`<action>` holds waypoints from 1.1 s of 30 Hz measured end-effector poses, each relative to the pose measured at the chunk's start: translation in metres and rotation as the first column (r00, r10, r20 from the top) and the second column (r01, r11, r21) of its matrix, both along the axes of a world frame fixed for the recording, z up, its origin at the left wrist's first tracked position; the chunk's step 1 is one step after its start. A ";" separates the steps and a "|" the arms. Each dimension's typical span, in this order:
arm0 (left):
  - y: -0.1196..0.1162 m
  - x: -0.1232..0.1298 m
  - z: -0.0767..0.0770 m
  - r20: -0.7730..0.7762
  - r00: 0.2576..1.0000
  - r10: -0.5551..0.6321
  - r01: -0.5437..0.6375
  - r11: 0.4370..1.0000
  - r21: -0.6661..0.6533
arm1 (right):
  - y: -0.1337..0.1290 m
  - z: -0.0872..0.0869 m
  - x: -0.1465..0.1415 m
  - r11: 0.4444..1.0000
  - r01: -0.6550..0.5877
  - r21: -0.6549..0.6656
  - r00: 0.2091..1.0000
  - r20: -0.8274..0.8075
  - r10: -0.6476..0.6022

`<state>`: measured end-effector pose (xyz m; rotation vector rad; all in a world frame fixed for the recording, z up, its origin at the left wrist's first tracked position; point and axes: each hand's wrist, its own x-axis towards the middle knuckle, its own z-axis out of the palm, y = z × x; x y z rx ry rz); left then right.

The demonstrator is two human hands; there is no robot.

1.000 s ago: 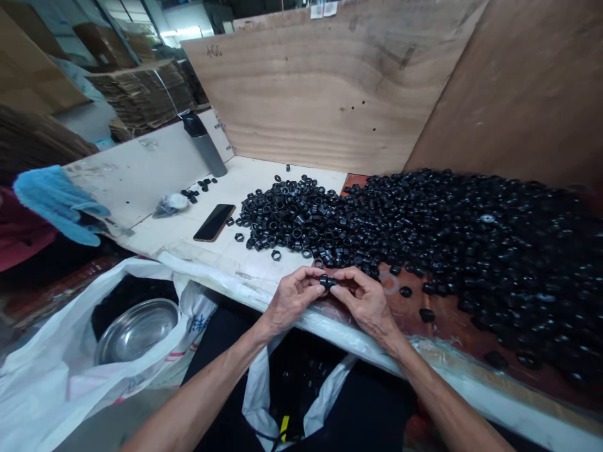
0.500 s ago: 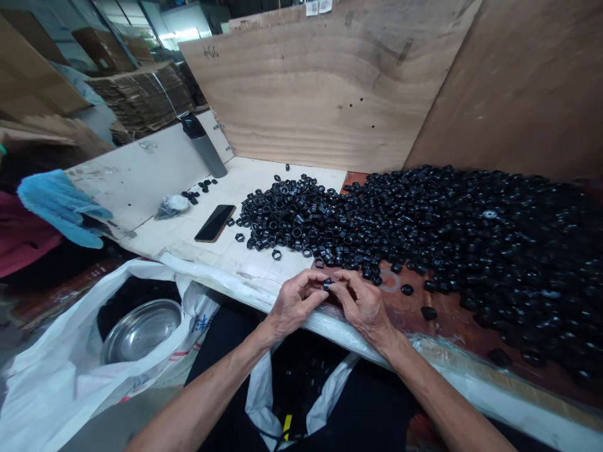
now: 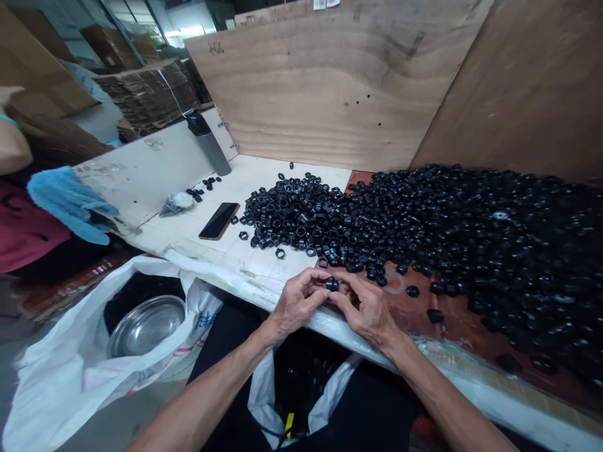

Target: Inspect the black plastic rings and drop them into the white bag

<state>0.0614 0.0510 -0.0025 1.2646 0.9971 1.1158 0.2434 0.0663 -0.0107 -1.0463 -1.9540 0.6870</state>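
Between the fingertips of both my hands, over the front edge of the table, sits a small black plastic nut [image 3: 331,284]. My left hand [image 3: 299,298] pinches it from the left, thumb in front. My right hand [image 3: 370,307] closes on it from the right; whether a second part is joined to it, I cannot tell. Just beyond my fingers spreads a pile of black nuts [image 3: 301,213], ring-shaped with hexagonal outsides. It runs into a larger heap of black caps [image 3: 447,232] on the right.
A phone [image 3: 219,221], a grey bottle [image 3: 210,144] and a small plastic bag [image 3: 177,202] are on the left. White sacks flank my legs, one holding a metal bowl [image 3: 148,326]. A blue glove [image 3: 70,201] hangs over the side board. Wooden panels [image 3: 339,88] stand behind. Another person's arm [image 3: 12,147] shows far left.
The black piece between my fingertips has turned and shows more of itself. My right hand has shifted slightly. The other person's arm has come into view at the left.
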 end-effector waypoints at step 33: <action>0.001 0.000 -0.004 0.085 0.996 0.012 -0.012 1.000 -0.006 | 0.003 -0.003 -0.001 0.998 0.006 -0.069 0.993 -0.120 -0.014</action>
